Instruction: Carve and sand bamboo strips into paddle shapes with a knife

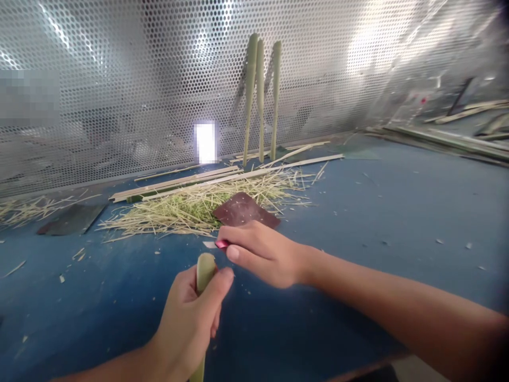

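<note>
My left hand (193,313) is closed around a pale green bamboo piece (205,271). Its rounded end points up and away from me, while the lower end shows below my palm. Just beyond that tip, my right hand (264,253) grips a small knife with a red handle (221,244). The short pale blade (209,244) sticks out to the left, apart from the bamboo. Most of the handle is hidden inside my fingers. Behind my right hand lies a dark brown sheet (244,208), perhaps sandpaper, resting on the shavings.
A heap of thin shavings (175,212) spreads over the blue table (377,212). Long strips (238,178) lie across its back. Three shaped bamboo pieces (260,101) lean against the perforated metal panel (159,63). At left is a dark sheet (73,219); more strips (441,140) lie far right.
</note>
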{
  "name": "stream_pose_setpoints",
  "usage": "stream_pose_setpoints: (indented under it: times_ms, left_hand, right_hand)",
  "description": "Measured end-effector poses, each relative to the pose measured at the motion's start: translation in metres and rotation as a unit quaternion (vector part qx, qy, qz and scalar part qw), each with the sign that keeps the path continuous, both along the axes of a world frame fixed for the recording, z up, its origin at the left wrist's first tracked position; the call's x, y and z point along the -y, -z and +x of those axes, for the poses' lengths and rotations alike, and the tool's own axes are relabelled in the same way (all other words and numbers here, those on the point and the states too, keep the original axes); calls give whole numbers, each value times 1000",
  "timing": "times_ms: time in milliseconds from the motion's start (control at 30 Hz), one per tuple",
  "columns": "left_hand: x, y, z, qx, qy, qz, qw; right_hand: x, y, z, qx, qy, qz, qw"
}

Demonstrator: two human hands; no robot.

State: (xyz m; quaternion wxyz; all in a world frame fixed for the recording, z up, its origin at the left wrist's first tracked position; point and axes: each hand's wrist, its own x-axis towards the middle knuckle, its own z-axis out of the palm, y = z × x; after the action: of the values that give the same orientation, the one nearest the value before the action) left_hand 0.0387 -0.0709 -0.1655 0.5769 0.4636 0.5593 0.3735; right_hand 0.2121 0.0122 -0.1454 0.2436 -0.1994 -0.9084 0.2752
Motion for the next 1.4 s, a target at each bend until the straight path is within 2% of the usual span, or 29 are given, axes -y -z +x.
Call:
stream_pose_setpoints:
  times_ms: [167,367,467,700,933,1100,1200,1300,1400]
  left_hand:
    - [0,0,-2,-4,13,5,1000]
    - [2,7,-4,35,16,38,999]
    - [2,6,-5,22,2,58,998]
    - [-4,-5,-4,-16,-15,37,999]
    - [-7,2,-5,-71,-15,84,994]
    - [-7,-4,-3,-71,-18,76,994]
    - [-2,-9,-1,-50,-16,26,998]
    - [4,-9,-2,-37,10,-2,999]
    - [5,-6,-3,-23,14,10,1000]
  right_hand:
    - [3,1,-3,24,-19,34,999]
    - [3,4,-5,35,14,75,996]
    - [6,3,-7,50,28,78,995]
    - [12,-6,-7,114,71,81,988]
    - [18,-12,-10,158,99,101,977]
    - [26,-5,-14,147,130,138,971]
    - [20,-2,-15,120,215,160,956]
    - [6,-4,-12,72,286,138,946]
    - [-4,-7,-6,40,235,110,965]
